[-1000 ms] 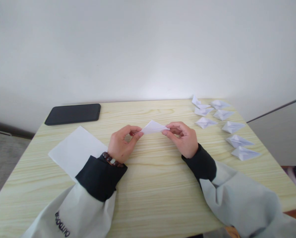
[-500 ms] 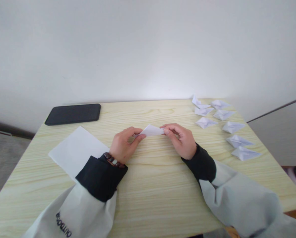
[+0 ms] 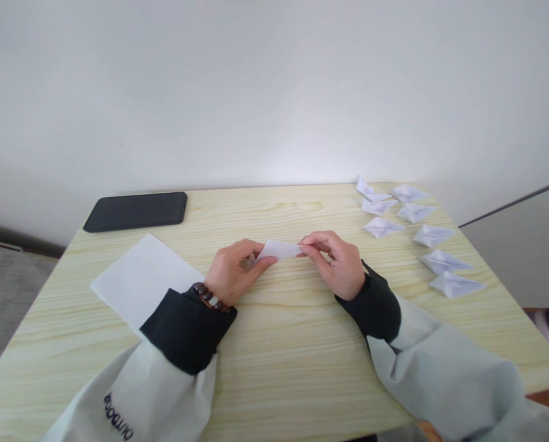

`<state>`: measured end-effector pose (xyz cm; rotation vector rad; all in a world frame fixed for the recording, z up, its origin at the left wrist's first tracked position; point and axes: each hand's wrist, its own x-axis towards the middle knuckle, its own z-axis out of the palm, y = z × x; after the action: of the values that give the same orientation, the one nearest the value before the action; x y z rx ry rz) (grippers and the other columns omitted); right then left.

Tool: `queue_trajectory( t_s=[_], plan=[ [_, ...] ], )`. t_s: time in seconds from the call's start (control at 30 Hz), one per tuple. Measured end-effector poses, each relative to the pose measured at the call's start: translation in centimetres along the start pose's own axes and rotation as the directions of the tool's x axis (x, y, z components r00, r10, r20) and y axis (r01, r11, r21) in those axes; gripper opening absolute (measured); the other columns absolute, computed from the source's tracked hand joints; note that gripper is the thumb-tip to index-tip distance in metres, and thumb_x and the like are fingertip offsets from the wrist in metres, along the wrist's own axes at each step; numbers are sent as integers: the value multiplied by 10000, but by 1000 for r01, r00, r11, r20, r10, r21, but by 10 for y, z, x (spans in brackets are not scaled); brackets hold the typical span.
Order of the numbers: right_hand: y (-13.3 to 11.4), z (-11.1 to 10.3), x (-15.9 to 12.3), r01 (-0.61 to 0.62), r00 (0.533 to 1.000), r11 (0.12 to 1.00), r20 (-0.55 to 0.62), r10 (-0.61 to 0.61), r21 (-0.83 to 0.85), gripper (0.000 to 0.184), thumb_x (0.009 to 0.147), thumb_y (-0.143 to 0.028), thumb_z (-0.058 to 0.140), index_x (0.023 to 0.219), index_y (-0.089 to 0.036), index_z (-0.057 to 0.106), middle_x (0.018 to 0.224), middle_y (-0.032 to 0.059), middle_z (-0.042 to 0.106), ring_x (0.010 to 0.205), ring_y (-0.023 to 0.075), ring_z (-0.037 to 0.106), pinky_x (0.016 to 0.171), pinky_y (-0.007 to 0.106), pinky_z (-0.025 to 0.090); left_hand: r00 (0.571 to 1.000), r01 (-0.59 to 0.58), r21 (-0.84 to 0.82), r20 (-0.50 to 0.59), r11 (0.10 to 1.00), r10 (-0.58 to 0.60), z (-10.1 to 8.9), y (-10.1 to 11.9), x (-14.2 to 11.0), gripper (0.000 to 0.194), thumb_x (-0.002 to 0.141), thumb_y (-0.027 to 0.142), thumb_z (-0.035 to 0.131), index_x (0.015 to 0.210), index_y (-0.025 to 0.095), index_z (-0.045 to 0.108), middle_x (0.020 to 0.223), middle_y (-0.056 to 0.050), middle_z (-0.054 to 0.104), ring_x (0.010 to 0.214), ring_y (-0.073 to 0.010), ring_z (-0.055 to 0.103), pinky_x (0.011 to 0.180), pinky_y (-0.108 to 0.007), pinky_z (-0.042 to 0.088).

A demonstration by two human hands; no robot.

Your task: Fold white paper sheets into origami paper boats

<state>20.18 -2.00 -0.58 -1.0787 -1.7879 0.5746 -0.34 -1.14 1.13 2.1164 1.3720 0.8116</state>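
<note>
White wall [image 3: 274,92] behind, pale wood-grained table [image 3: 274,368] out front, and from the head view all eyes are on the middle! Here's the small folded paper [image 3: 281,248], held between the two hands near the table's centre. Left hand [image 3: 232,270], beaded bracelet [image 3: 210,298] at the wrist, pinches one end, thumb on the near side; right hand [image 3: 337,261] grips the opposite tip, thumb against fingers. Over to the left, white paper [image 3: 143,279] lies flat below a black phone [image 3: 136,210]; far right, pointed paper shapes [image 3: 456,285] cluster.
</note>
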Motion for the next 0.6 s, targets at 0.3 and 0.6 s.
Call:
queue_trajectory(
  t_s=[0.3, 0.6],
  plan=[
    [-5, 2, 1, 46, 998, 998, -29, -47, -33, 136, 797, -228, 622, 920, -197, 574, 811, 21, 701, 714, 131, 682, 678, 230, 543, 986, 74, -110, 157, 991, -56, 6, -1, -4, 325, 776, 433, 556, 758, 131, 674, 662, -23, 615, 542, -102, 484, 486, -208, 361],
    [3, 2, 1, -104, 994, 982, -4, 106, 161, 88, 775, -257, 643, 824, -188, 616, 775, 22, 697, 668, 132, 674, 636, 232, 542, 963, 207, -325, 236, 923, -132, 5, 1, -4, 347, 749, 450, 597, 798, 120, 691, 705, -45, 672, 591, -141, 580, 505, -216, 424]
  ],
)
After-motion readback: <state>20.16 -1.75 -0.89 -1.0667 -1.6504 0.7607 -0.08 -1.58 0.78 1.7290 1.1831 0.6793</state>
